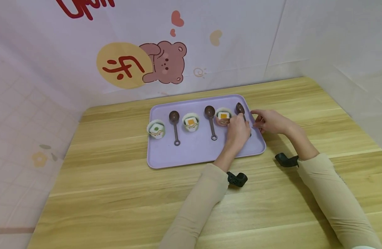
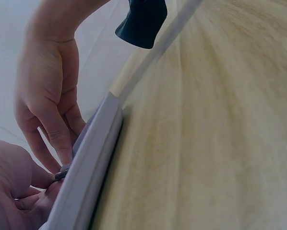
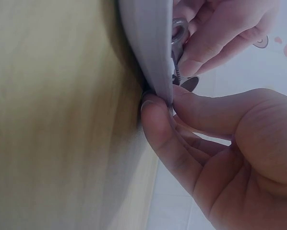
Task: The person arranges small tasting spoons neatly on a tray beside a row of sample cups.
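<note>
A lilac tray (image 1: 191, 157) lies on the wooden table. Toward its right end, my left hand (image 1: 238, 130) pinches the dark handle of a brown measuring spoon (image 1: 240, 108), whose bowl points away from me. The ring at the handle's end (image 3: 180, 31) shows in the right wrist view. My right hand (image 1: 272, 121) holds the tray's right rim, thumb on top and a finger beneath, as the right wrist view shows. Just left of my left hand stands a pink paper cup (image 1: 223, 121) with a white, orange-topped piece in it, partly covered by that hand.
Two more brown measuring spoons, one left (image 1: 174, 119) and one middle (image 1: 210, 114), lie on the tray. Between them sits a paper cup (image 1: 191, 126) with an orange-topped piece; another cup (image 1: 157, 134) with a green-dotted piece is at the left rim. A printed cloth (image 1: 240, 52) hangs behind.
</note>
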### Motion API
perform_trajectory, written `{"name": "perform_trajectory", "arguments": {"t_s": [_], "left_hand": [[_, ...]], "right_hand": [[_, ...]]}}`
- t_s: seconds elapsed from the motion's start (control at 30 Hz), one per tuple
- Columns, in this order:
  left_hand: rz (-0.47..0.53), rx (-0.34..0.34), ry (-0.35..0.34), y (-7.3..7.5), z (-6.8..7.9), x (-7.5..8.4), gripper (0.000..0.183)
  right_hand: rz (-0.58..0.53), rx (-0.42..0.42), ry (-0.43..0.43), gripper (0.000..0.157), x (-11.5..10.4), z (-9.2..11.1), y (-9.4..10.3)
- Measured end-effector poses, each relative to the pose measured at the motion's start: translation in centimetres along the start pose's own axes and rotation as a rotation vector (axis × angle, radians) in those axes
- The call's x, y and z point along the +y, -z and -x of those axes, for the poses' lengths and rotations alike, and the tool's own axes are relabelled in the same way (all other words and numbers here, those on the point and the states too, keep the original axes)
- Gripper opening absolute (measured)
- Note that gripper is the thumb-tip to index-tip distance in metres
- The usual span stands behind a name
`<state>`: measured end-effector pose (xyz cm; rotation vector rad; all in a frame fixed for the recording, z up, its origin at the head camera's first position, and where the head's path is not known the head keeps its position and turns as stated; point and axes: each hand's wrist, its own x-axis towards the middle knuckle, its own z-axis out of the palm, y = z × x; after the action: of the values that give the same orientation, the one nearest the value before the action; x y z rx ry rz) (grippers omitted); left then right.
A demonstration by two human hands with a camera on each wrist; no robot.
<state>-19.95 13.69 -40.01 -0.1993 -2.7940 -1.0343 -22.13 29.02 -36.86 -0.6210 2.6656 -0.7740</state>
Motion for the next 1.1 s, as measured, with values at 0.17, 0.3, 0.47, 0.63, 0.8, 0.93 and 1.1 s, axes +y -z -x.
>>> {"name": "perform_trajectory", "arguments": {"t_s": [0.17,0.3,0.47,0.63,0.8,0.93,1.1], "left_hand": [[-0.016,0.003,-0.009,-0.08,0.06,-0.13,0.014],[-0.022,0.018,-0.013,-0.13,0.23,-0.16,0.012],[-0.022,0.019,0.010,-0.09,0.43,-0.14,0.013],[-0.018,0.000,0.041,0.12,0.51,-0.21,0.016],[-0.028,-0.002,0.031,0.16,0.43,-0.53,0.018],[-0.041,0.007,0.019,0.23,0.44,-0.77,0.018],[-0.059,0.005,0.013,0.37,0.53,-0.92,0.017]], "right_hand": [[0.002,-0.001,-0.004,0.051,-0.15,0.01,-0.06],[-0.003,0.001,-0.004,0.050,-0.16,0.01,-0.10],[-0.001,0.003,-0.008,0.049,-0.14,0.00,-0.16],[-0.001,0.004,-0.007,0.049,-0.21,0.01,-0.11],[0.001,0.004,-0.002,0.050,-0.27,-0.01,0.00],[-0.005,0.001,-0.010,0.050,-0.37,0.01,0.03],[-0.014,0.003,-0.010,0.051,-0.43,0.06,0.00]]}}
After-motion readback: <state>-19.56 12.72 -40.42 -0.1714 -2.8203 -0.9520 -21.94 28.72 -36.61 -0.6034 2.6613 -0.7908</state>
